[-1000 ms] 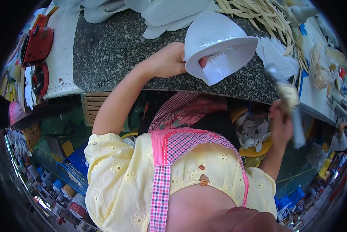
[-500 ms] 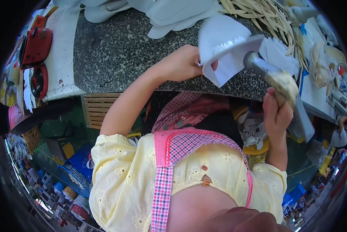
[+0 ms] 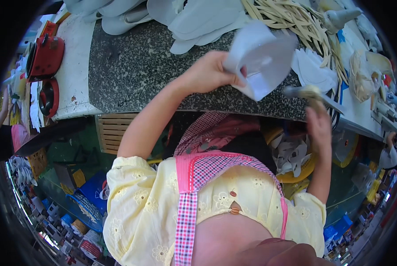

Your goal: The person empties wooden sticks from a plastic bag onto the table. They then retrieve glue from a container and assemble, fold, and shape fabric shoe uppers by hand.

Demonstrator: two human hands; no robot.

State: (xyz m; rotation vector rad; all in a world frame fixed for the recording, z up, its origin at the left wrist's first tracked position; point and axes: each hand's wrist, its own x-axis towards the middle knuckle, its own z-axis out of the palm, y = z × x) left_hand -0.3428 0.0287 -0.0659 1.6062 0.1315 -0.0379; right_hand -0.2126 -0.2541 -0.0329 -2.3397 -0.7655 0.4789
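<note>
My left hand [image 3: 209, 73] pinches the lower edge of a white curved shoe upper [image 3: 262, 82], thumb and fingers closed on it. Bent into an open, hollow shape, the upper is held over the speckled stone slab [image 3: 132, 73], slightly blurred. My right hand [image 3: 319, 128] is closed on a hammer [image 3: 313, 91] by the slab's near right edge. The hammer has a round grey face on its left, a cream-wrapped middle and a flat grey tail. Motion smears the fingers, and the handle is mostly hidden by them. Hammer and upper are apart.
White shoe pieces [image 3: 207, 22] lie piled along the slab's far side, beside cream strips [image 3: 287, 20]. More white pieces [image 3: 313, 71] lie at the right. A red tool [image 3: 48, 57] stands on the left table. Below the right edge, a yellow basket [image 3: 311, 166] holds white scraps.
The hammer has dropped lower and turned to lie more level, its round face now away from the upper. The upper has turned slightly in my left hand.
</note>
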